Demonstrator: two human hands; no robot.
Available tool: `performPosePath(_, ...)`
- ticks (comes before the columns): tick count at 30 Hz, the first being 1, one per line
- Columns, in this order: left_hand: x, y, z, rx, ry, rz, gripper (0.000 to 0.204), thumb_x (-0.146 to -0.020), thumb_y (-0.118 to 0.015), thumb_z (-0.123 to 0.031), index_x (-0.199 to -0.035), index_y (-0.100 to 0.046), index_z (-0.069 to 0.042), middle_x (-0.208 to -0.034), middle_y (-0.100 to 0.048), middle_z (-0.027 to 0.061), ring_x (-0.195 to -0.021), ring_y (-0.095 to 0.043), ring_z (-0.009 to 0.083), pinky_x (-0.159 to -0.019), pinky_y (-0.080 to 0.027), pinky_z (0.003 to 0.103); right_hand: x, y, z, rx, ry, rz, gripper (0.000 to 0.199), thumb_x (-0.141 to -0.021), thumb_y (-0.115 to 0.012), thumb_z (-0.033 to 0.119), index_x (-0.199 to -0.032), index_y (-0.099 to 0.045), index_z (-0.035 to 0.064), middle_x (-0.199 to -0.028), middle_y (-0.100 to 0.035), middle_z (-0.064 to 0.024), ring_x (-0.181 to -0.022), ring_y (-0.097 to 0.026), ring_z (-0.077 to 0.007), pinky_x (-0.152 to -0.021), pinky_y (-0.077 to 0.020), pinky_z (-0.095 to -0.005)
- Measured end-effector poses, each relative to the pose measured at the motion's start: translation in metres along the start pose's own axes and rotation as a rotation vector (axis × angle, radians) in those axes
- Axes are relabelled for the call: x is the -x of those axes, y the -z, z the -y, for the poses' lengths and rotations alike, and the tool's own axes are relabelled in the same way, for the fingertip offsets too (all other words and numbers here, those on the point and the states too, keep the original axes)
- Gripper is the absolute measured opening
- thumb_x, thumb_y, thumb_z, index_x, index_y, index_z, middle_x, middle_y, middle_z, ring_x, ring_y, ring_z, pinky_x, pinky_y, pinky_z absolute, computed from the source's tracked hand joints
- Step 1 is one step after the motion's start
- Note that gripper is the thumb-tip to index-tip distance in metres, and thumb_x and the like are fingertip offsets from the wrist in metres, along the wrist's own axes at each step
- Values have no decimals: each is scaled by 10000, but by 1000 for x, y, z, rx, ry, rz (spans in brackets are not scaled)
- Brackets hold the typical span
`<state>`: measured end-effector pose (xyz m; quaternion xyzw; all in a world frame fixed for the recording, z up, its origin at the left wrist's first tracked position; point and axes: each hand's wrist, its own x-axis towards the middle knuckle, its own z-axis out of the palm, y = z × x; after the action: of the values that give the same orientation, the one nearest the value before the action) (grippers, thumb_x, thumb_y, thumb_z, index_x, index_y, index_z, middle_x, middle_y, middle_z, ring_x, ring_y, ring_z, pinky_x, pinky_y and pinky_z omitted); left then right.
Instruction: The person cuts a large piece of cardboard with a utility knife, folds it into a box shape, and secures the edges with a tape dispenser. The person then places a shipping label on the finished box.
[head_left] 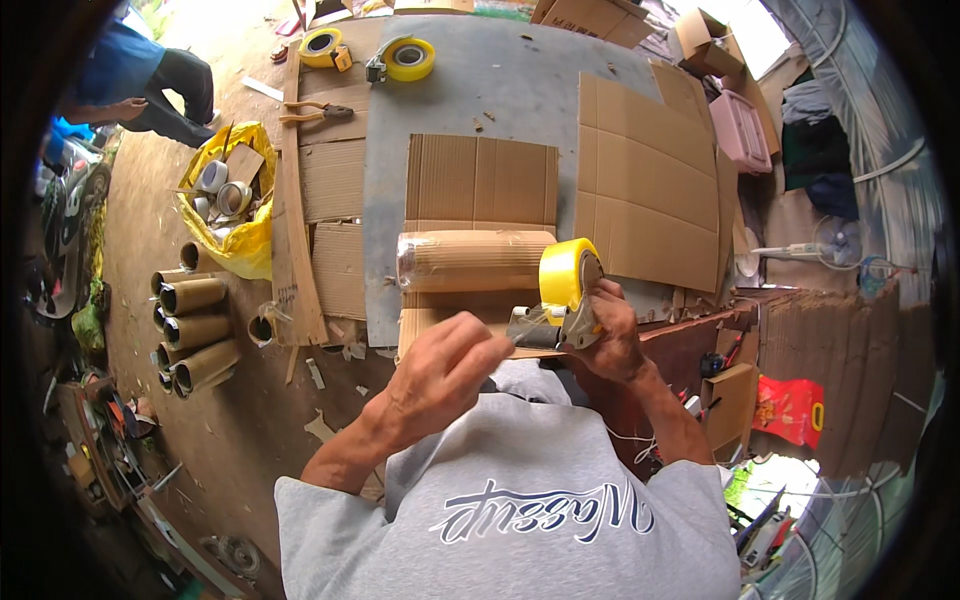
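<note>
Grey work table (500, 80), central, seen from above; corrugated cardboard sheets spread over it. Largest flattened cardboard sheet (645, 180) at the right side of the table, creased into panels. Smaller corrugated panel (480, 180) at centre, just behind the cardboard tube. Yellow plastic bag (245, 240) at the table's left edge, on the dirt floor, open, with tape rolls and scraps inside. Stack of brown cardboard tubes (195, 330) below the bag, lying on their sides, open ends toward the left. Rolled cardboard tube (475, 262), lying crosswise at the near edge of the table, wrapped in clear film, just beyond both hands. Tape dispenser (560, 300) with a yellow roll, touching the tube's right end. Right hand (615, 335) clenched around the dispenser's handle. Left hand (445, 375) fingers pinched together at the dispenser's front edge; whether tape is gripped cannot be told. Two spare yellow tape rolls (410, 58) at the far edge. Pliers (315, 113) beside them, on cardboard.
</note>
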<state>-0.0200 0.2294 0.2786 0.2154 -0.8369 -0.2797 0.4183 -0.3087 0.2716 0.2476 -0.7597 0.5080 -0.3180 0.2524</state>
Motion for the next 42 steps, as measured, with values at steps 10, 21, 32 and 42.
performPosePath(10, -5, -13, -5, -15, -97, -44, 307, -738, -762, 4, -1013, -627, -4, -794, -527, 73, -699, -556, 234, -588, -480, 370, 0, -1, -4, 7, -3, -30, 388, -783, -879, 263, -1064, -736, 38, -994, -752, -117, -988, -709, -312, -1051, -439, -437)
performPosePath(21, -20, -18, -13, -46, -180, 5, 243, -738, -759, -35, -938, -622, -16, -792, -556, 67, -740, -616, 222, -617, -526, 341, 7, -6, -20, -7, -82, -77, 389, -757, -889, 202, -1076, -737, 42, -1030, -756, -124, -1038, -714, -309, -1132, -401, -450)
performPosePath(32, -29, -28, -14, -167, -196, 0, 234, -749, -769, -51, -935, -630, -22, -864, -645, 95, -852, -697, 260, -716, -603, 364, 4, -10, -38, 2, 0, -189, 312, -773, -854, 213, -983, -708, 37, -930, -726, -137, -911, -689, -355, -957, -462, -443)
performPosePath(42, -39, -44, -20, -232, -83, -24, 215, -782, -753, -22, -966, -645, 2, -957, -704, 124, -925, -737, 320, -768, -618, 408, 1, 5, -64, -66, 51, -230, 400, -681, -890, 181, -1008, -715, 29, -872, -727, -125, -790, -682, -341, -900, -458, -423)
